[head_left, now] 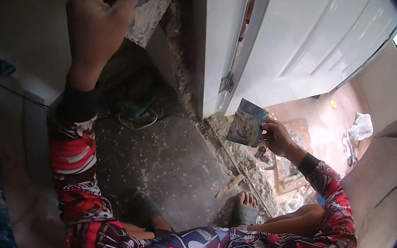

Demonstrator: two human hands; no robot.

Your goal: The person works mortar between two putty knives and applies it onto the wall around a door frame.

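Note:
My left hand [99, 31] is raised at the upper left, its fingers partly cut off by the picture's top edge. It grips a flat blue sheet [152, 11] smeared with grey plaster, beside the rough edge of the wall [177, 40]. Lower and to the right, my right hand [279, 138] pinches the edge of a flat rectangular blue-grey plate [246, 123]. Grey paste lies across the plate's face. The plate is near the foot of the white door frame [207, 57].
A white panelled door [307, 32] stands at the right, with a hinge [226, 83] on its frame. A rough broken strip [228, 158] crosses the floor, with a wooden stick [230, 185] on it. A looped cable [140, 124] lies left; a white bag [360, 126] lies far right.

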